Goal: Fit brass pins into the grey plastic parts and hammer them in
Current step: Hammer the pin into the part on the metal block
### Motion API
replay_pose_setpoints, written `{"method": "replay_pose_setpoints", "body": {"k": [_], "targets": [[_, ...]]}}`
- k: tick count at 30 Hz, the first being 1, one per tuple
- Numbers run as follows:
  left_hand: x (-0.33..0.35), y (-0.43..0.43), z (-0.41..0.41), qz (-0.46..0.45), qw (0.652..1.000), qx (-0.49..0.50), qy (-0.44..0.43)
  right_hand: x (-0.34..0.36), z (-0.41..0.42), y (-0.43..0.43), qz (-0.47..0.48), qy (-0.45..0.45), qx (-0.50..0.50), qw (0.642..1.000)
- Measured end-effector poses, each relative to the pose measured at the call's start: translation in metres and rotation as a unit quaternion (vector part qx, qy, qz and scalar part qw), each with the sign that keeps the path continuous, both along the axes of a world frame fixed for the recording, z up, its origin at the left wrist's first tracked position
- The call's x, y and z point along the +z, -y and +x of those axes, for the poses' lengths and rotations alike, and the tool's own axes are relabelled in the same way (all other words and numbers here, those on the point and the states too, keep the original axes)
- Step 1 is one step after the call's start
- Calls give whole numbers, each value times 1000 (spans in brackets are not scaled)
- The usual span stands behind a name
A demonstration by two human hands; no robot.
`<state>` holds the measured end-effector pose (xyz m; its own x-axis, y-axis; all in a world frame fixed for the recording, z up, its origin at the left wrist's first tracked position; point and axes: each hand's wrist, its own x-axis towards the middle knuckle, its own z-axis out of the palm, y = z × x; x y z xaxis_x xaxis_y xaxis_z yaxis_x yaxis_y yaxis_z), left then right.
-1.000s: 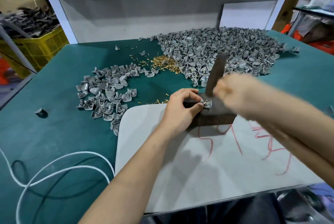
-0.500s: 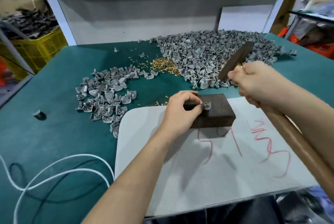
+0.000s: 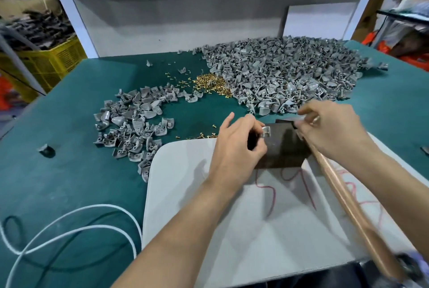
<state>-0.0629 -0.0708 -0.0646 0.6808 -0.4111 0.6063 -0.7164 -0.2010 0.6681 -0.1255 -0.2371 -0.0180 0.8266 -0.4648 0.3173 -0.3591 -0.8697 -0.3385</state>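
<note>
My left hand (image 3: 234,148) pinches one grey part (image 3: 266,131) on the dark block (image 3: 283,148); whether its pin is seated, I can't tell. My right hand (image 3: 329,129) grips the hammer handle (image 3: 348,199). Small pile (image 3: 132,125), probably done; big pile (image 3: 290,71) and brass pins (image 3: 212,82) remain on the table (image 3: 69,183).

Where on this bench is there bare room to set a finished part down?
Bare green mat lies left of the white board, between the small pile and the white cord. The board's near half is bare too. It is crowded behind the dark block: big pile, brass pins.
</note>
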Motion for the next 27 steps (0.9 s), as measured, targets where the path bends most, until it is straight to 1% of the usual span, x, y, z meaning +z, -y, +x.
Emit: {"method": "replay_pose_setpoints", "body": {"k": [1,2,3,4,6,8,11,15,17,20,24,27], "targets": [[0,1,1,2,1000,2,3,6,-3,-12,21,20,49,998],[0,1,2,9,1000,2,2,11,-6,-25,45,22,98,994],[0,2,2,17,1000,-1,0,12,-9,-36,60,11,132,989],[0,2,1,24,1000,-6,-3,11,-10,-43,64,2,146,987],[0,3,-1,36,999,-15,-8,7,-9,-48,76,5,126,989],[1,3,-2,42,999,-21,-10,6,-6,-46,126,13,99,987],[2,3,-3,49,999,-13,-7,4,-3,-44,196,-6,87,977],[3,4,-4,51,999,-6,-2,5,0,-46,260,-6,72,963],[3,4,-5,44,999,-3,12,5,0,-48,268,2,52,962],[2,6,-5,37,999,8,25,3,2,-52,254,17,43,966],[0,7,-7,39,999,18,25,4,6,-51,269,10,37,962],[-1,8,-8,38,999,26,15,7,10,-47,276,-13,42,960]]}}
